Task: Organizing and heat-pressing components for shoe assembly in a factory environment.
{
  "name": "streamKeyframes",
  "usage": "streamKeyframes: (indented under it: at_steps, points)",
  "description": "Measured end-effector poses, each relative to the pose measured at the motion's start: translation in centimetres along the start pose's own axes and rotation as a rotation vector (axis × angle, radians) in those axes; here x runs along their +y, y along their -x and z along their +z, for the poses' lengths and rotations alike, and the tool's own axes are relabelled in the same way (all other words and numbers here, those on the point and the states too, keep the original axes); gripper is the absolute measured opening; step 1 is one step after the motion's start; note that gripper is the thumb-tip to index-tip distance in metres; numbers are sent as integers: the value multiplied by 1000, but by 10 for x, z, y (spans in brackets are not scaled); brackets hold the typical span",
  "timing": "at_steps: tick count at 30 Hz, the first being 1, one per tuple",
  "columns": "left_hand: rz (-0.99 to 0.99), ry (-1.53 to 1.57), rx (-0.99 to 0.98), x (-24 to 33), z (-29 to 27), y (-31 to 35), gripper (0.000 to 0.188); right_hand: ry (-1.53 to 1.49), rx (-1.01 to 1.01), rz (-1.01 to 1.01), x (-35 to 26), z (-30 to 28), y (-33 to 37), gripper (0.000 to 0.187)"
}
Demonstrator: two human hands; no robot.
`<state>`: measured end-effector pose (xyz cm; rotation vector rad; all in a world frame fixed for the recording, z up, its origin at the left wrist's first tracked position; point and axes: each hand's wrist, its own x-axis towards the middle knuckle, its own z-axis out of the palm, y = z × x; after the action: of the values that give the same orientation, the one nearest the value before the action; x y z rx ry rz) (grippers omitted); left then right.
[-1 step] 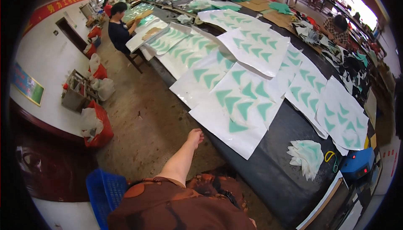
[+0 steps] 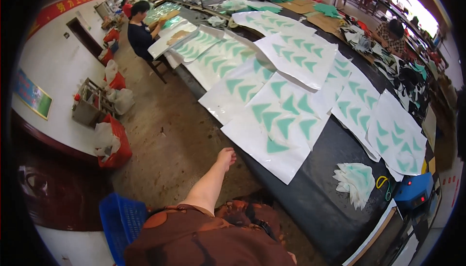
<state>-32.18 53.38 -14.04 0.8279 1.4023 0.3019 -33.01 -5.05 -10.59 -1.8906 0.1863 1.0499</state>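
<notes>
Hanging beside the table [image 2: 318, 217], your left hand [image 2: 226, 159] looks half-curled; I cannot tell whether it grips anything. Just right of it lies a white sheet [image 2: 290, 161].

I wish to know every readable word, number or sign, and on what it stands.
Red wall banner: large yellow characters, left uncopied.
Wall poster: any lettering too small to read.
Blue box: red lights, any digits too small.
White panel, far right: red marks, too blurred.
</notes>
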Motion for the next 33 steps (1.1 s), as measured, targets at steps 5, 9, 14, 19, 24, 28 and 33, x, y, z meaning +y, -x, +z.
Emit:
streamKeyframes:
  at_steps: [5, 9, 14, 19, 24, 28, 33]
  points:
    - [10, -1, -12, 27, -45, 7, 27, -94, 101, 156, -22, 11, 10, 30]
    - [134, -60, 94, 63, -89, -17, 32, -355, 243, 177, -1, 35, 16, 26]
    - [375, -269, 243, 139, -93, -52, 45, -156, 104, 262, 91, 75, 10, 40]
    - [519, -630, 339, 203, -126, -111, 60, 26, 74, 175, 153, 98, -44, 36]
    - [601, -885, 260, 256, -80, -163, 63, -39, 146, 188, 61, 180, -44, 37]
    - [549, -981, 144, 282, -87, -194, 61, 955, -76, -403, 9, 207, -49, 39]
    - [475, -971, 4, 291, -68, -224, 55, -356, 324, 464, -20, 252, -47, 13]
